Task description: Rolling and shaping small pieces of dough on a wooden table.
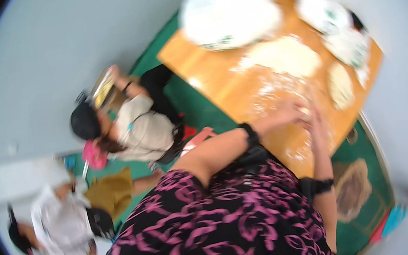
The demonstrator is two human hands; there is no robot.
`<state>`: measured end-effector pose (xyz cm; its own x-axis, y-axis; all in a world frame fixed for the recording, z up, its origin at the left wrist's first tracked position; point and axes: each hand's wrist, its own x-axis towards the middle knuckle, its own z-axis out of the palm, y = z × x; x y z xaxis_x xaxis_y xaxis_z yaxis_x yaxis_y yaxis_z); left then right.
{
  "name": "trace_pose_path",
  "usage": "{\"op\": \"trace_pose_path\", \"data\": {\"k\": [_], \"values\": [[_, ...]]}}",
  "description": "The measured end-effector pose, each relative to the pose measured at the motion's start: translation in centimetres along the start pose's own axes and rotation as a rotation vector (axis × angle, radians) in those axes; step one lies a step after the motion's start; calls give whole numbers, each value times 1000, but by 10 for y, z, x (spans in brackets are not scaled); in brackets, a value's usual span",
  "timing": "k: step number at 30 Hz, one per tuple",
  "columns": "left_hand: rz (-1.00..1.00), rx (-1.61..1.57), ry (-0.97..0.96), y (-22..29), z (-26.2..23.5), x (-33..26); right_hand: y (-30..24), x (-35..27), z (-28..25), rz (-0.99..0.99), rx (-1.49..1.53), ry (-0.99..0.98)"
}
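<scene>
Head view: a black garment with pink flowers [246, 215] fills the near side, right up against the near end of the wooden counter [219, 92] and covering part of it. Over the counter's near half, the left hand [289, 111] and right hand [319, 125] come together; the left curls at a small pale piece of dough [306, 111], while whether the right grips it too I cannot tell. Bare wood gives open room along the counter's left edge; its right side is tighter, taken up by an oblong dough [340, 86]. Green floor [204, 107] borders the counter left and right, with an irregular brown patch [354, 190] off its near right side

Mid-counter, a flat sheet of dough [290, 57] looks cream-coloured, soft and uneven in outline, white flour [271, 87] scattered around it. On the counter's far end sits a big white bag [227, 11], cut off by the upper edge; two smaller white bags [325, 13] stand along its far right edge. Left of the counter are one person in a beige top [145, 130] and, farther away, another in white [67, 223]. Blur hides the fingertips and most of the small piece
</scene>
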<state>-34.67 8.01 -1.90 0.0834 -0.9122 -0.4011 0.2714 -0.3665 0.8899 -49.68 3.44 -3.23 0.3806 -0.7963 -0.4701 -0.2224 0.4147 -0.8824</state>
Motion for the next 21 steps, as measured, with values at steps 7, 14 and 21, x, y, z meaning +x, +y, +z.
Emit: {"op": "trace_pose_path", "data": {"k": [7,14,21], "values": [[35,126,126,0,-6,-13,-13,-2,8,-78,-214,-198],[-29,-31,7,3,-19,-16,-23,7,26,-83,29,-91],[90,242,111,1,-25,-7,-16,23,7,-27,80,-205]]}}
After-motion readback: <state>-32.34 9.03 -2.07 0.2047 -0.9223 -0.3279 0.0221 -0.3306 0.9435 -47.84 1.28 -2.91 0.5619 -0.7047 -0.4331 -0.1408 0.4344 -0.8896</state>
